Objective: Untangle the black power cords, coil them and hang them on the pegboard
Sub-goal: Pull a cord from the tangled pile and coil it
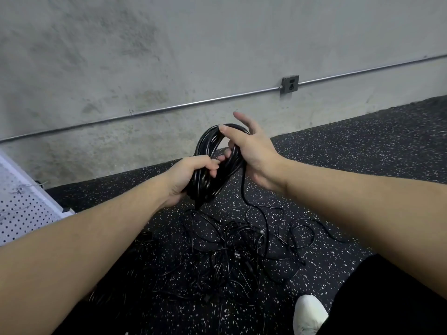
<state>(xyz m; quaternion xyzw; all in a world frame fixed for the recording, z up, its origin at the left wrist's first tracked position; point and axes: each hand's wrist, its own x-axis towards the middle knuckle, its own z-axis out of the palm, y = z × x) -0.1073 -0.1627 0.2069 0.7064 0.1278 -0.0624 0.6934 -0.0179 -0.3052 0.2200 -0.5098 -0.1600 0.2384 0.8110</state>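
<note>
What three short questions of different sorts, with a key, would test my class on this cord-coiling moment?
1. True or false: the left hand grips the coil of black cord.
2. Multiple choice: where is the tangled pile of cords? A) on the pegboard B) on the speckled floor C) on a table.
3. Fill in: a loose strand trails from the coil down to the ____.

Key
1. True.
2. B.
3. Floor; the right hand, thumb on the top of the loop and forefinger stretched out, guides it.
</note>
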